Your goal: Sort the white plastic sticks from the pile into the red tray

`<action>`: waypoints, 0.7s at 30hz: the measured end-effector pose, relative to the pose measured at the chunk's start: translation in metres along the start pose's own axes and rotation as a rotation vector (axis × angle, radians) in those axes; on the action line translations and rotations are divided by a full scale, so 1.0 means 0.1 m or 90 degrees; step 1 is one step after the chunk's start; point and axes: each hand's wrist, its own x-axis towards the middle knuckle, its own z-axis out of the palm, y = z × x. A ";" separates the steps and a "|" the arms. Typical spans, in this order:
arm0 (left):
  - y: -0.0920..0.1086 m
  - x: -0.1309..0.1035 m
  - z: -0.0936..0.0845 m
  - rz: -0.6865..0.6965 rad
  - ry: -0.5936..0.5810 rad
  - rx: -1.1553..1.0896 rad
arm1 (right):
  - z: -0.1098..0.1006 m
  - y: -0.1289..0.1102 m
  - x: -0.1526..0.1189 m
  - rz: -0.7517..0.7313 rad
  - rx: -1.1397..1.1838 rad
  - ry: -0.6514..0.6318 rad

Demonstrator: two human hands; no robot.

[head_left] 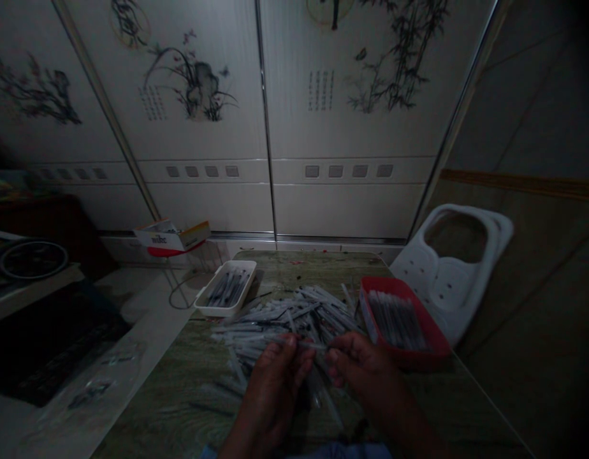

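Note:
My left hand (278, 376) is closed around a thin, pale pen (313, 345) above the near side of a pile. The right end of this pen is pinched between the thumb and fingers of my right hand (354, 360). Below and beyond both hands spreads a loose heap of pens (294, 312), mostly clear or whitish with dark parts. Dim light hides the fine detail at the fingertips.
On the table (165, 395), a white tray (211, 312) with pens stands back left. At right, a red basket (435, 325) holds many pens in a row. Past the table are a white plastic chair (459, 280) and a printed carton (173, 239) on a red stool.

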 end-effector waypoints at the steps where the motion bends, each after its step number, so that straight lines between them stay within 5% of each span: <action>1: 0.00 -0.01 0.01 0.003 0.002 0.004 | 0.00 0.01 0.00 0.000 -0.013 0.002; 7: 0.02 -0.04 0.06 0.002 -0.021 0.031 | -0.02 0.06 -0.02 -0.030 -0.122 0.016; 21: 0.01 -0.03 0.01 0.005 -0.027 0.031 | -0.04 0.06 0.00 -0.031 -0.131 0.005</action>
